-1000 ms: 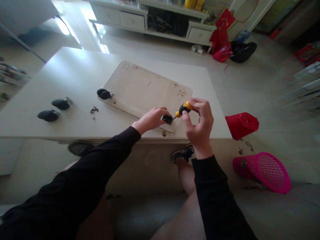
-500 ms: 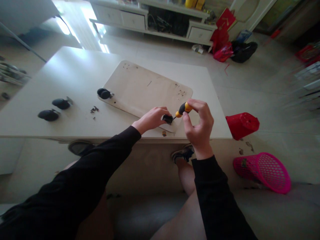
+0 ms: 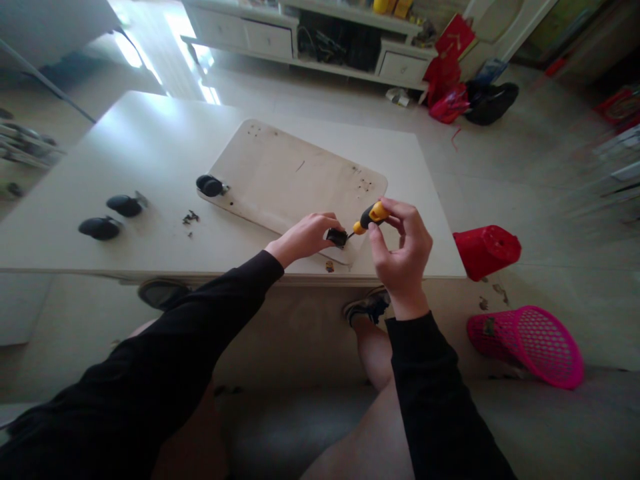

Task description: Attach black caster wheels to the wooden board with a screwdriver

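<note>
My right hand (image 3: 403, 243) grips the yellow and black handle of a screwdriver (image 3: 369, 217), its shaft slanting down to the left. The tip meets the near right corner of a white board (image 3: 295, 170), beside a black caster wheel (image 3: 337, 237). My left hand (image 3: 310, 237) is closed around that caster at the same corner. Another caster (image 3: 210, 185) sits on the board's left corner. Two loose casters, one (image 3: 125, 205) behind the other (image 3: 100, 228), lie to the left. Several small screws (image 3: 191, 218) are scattered between them and the board.
The board lies on a white table (image 3: 165, 147). Right of the table, a red bucket (image 3: 487, 250) and a pink mesh basket (image 3: 525, 347) lie on the floor. Behind stands a white cabinet (image 3: 270, 40) with bags (image 3: 490, 103) near its right end.
My right fingers have shifted slightly on the screwdriver handle, which has turned a little. My left hand stays on the caster. The whole view has shifted slightly.
</note>
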Motion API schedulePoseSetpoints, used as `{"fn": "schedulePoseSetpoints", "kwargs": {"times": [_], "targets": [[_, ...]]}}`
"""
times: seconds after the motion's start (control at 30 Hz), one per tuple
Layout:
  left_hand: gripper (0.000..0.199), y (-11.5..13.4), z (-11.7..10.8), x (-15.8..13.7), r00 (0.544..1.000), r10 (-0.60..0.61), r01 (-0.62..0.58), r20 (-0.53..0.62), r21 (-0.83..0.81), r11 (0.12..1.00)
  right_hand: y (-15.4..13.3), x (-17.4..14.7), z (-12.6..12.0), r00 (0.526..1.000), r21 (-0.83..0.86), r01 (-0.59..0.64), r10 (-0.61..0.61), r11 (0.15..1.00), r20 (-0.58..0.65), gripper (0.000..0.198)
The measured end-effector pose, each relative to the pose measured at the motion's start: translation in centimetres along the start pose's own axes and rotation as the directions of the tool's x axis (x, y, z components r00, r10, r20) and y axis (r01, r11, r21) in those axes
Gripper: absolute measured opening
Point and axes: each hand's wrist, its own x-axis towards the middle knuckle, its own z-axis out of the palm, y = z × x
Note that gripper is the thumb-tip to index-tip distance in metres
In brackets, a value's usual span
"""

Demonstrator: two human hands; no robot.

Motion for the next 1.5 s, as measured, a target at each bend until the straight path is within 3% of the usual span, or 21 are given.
{"fn": "schedulePoseSetpoints", "kwargs": {"times": [0.2,0.5,0.8,1.07,1.37,1.5], "targets": [[0.032,0.32,-0.18,0.02,1.0,-0.005,0.005,0.018,0.011,1.0,0.02,0.18,0.15,0.999,-0.057,-0.006,0.003,0.998,-0.049,0.026],[0.033,0.01,0.05,-0.02,1.0,0.001,-0.001,0.0,-0.005,1.0,0.03,-0.02,0.15,1.0,-0.013,0.029,-0.029,0.999,-0.01,0.039],[0.03,0.52,-0.25,0.09,1.0,-0.013,0.013,0.014,0.015,1.0,0.31,0.17,0.02,0.997,-0.065,0.068,-0.069,0.996,-0.023,0.036],[0.029,0.55,-0.19,0.12,1.0,-0.016,0.016,0.011,0.013,1.0,0.19,-0.1,0.13,0.999,-0.033,0.035,-0.035,0.999,0.002,0.038],[0.029,0.62,-0.21,0.11,1.0,-0.012,0.012,0.006,0.014,1.0,0.62,-0.23,0.36,1.0,-0.094,0.004,-0.006,0.996,-0.029,0.034],[0.03,0.57,-0.25,0.1,1.0,0.003,-0.003,0.015,0.011,1.0,0.61,-0.45,0.58,0.995,-0.081,-0.005,-0.003,0.997,-0.103,0.035]]}}
